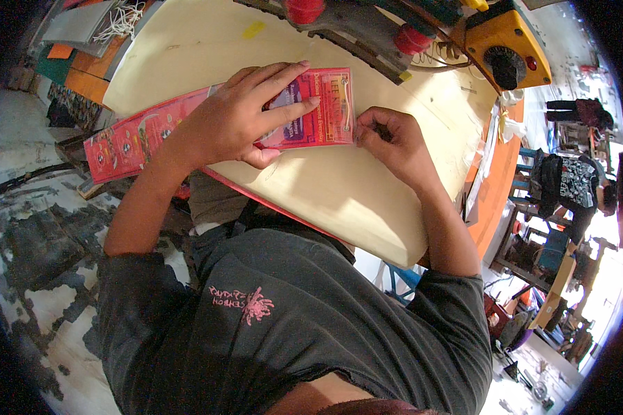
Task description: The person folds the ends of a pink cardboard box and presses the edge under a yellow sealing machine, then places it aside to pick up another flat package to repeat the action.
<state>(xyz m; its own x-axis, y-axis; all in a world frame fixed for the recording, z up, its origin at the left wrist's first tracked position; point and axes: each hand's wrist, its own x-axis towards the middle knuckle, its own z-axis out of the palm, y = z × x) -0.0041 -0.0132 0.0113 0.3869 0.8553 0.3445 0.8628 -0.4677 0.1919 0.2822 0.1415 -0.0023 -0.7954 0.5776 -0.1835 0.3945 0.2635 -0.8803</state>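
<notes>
Hands: your left hand (239, 117) lay flat, open, pinning red printed strip (208, 121) to worktop (339, 194); right hand (387, 138) pinched its end edge. Best kept strip taut & square w/ firm pressure.

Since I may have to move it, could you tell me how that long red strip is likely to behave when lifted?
The red strip looks thin and flat, so probably light and floppy. It overhangs the table edge, so it may sag or slide once the left hand lets go. Its surface looks glossy, so it may be slippery.
</notes>
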